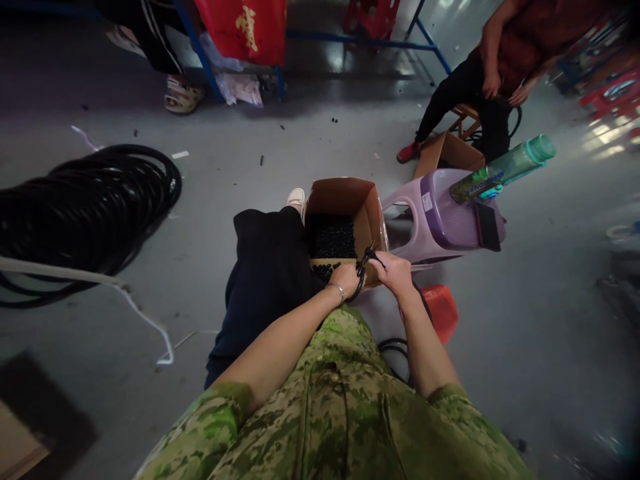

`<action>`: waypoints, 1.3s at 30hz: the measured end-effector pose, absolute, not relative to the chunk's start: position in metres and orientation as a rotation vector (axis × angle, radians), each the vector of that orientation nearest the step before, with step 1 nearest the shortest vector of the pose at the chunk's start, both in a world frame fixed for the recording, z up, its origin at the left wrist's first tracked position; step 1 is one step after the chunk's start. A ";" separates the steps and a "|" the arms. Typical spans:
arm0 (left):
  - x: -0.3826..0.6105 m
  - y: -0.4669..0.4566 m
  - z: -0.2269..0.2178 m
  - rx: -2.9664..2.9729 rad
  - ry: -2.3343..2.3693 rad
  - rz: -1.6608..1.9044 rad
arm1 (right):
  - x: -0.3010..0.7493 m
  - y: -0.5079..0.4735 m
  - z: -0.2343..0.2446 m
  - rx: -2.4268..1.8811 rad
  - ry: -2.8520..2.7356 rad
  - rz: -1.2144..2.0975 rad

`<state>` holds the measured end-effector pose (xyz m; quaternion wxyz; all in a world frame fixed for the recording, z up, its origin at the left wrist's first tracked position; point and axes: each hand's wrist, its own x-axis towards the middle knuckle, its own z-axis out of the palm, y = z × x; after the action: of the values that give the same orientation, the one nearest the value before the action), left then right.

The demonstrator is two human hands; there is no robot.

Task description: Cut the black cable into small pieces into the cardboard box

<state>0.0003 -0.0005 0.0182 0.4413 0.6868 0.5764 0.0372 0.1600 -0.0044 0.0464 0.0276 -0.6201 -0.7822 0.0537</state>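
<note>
My left hand, with a bracelet at the wrist, is closed around a bent black cable over the near side of a cardboard box. My right hand is just to the right, its fingers closed on the same dark bundle, where a thin forked tip points up between the hands. Whether this is one cable or two pieces I cannot tell. A black length runs down behind my right wrist towards a loose loop on the floor. Many small black pieces lie inside the box.
A purple stool at the right carries a green bottle and a phone. Beneath it is a red plastic item. A large black coil lies at left. A seated person is beside another box.
</note>
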 end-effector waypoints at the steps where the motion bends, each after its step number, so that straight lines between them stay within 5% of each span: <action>1: 0.000 0.000 0.019 1.714 1.431 0.091 | 0.160 -0.004 0.046 -1.926 -2.393 0.165; 39: 0.000 0.007 0.011 1.590 1.394 0.054 | 0.141 -0.016 0.035 -2.259 -2.182 0.131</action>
<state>-0.0003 0.0067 0.0110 0.4908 0.6550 0.5741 0.0224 0.1410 -0.0161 0.0351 -0.0008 -0.7186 -0.6941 0.0418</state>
